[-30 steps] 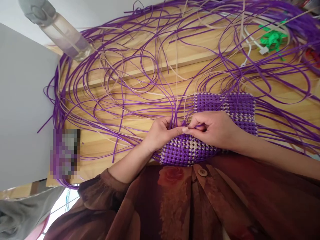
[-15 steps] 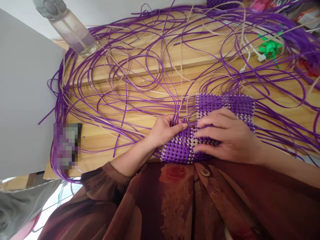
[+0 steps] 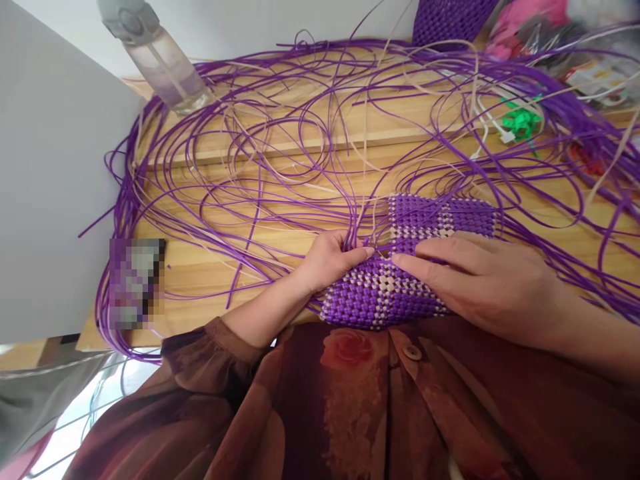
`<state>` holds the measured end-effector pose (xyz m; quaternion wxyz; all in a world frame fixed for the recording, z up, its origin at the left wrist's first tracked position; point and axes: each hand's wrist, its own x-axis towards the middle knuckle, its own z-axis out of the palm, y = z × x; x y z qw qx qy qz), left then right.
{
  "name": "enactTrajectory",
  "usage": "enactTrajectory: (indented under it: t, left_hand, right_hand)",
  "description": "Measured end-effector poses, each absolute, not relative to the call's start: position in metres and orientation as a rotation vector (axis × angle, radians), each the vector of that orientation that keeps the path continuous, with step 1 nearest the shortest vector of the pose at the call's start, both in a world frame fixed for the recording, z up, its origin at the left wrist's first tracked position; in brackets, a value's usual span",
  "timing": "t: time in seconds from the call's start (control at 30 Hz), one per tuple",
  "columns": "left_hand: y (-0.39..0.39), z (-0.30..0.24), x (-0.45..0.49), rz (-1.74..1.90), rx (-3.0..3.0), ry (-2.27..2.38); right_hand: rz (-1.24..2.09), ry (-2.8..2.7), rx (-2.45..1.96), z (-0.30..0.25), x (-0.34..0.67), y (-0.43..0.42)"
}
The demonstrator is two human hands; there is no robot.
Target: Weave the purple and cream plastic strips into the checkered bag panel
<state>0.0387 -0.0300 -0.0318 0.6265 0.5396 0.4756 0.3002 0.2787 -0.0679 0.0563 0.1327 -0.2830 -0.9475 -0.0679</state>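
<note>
A woven panel of purple and beige plastic strands [image 3: 435, 217] lies folded or bent at the table's near edge, against my clothing. My left hand [image 3: 333, 260] is closed at its left side, thumb pressed over a bundle of purple strands [image 3: 353, 230] that rises from the weave. My right hand [image 3: 493, 283] rests over the panel's right part, fingers stretched out to the left. One right fingertip touches the weave close to my left thumb. The right palm hides part of the panel, and its lower fingers are out of sight.
Long loose purple and beige strands [image 3: 260, 127] loop across the wooden table [image 3: 200, 267]. A clear bottle with a grey lid [image 3: 165, 67] stands at the back left. A blurred-out object [image 3: 135, 283] lies left. Farther right are a white cable [image 3: 483, 127], a green bundle [image 3: 521, 120] and a purple woven piece [image 3: 450, 23].
My right hand has shifted right and its fingers have drawn closer together, uncovering more of the weave. My left hand keeps its hold. The camera view has tilted slightly.
</note>
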Motion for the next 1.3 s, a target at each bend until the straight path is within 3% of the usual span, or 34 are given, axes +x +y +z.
enactTrajectory:
  t: [0.07, 0.27, 0.57, 0.73, 0.8, 1.0, 1.2, 1.3]
  left_hand:
    - [-0.030, -0.031, 0.039, 0.693, 1.232, 1.087]
    - [-0.031, -0.025, 0.038, 0.726, 1.153, 1.023]
    - [-0.037, -0.022, 0.040, 0.746, 0.947, 0.938]
    - [-0.037, -0.018, 0.039, 0.723, 1.025, 1.024]
    - [-0.036, -0.018, 0.039, 0.716, 1.020, 1.038]
    - [-0.036, -0.019, 0.040, 0.701, 0.960, 1.038]
    - [-0.036, -0.021, 0.041, 0.700, 0.944, 1.038]
    - [-0.035, -0.021, 0.041, 0.708, 0.955, 1.024]
  right_hand:
    - [-0.161, -2.840, -0.791, 0.063, 0.277, -0.064]
    - [0.653, -2.846, -0.869, 0.069, 0.249, -0.034]
    - [0.653, -2.797, -1.154, 0.051, 0.235, 0.015]
    - [0.884, -2.713, -1.198, 0.050, 0.231, 0.022]
    - [0.847, -2.655, -1.160, 0.048, 0.235, 0.024]
    - [0.204, -2.683, -0.841, 0.042, 0.261, 0.009]
    - [-0.049, -2.715, -0.896, 0.050, 0.265, -0.024]
    - [0.050, -2.751, -0.816, 0.058, 0.259, -0.035]
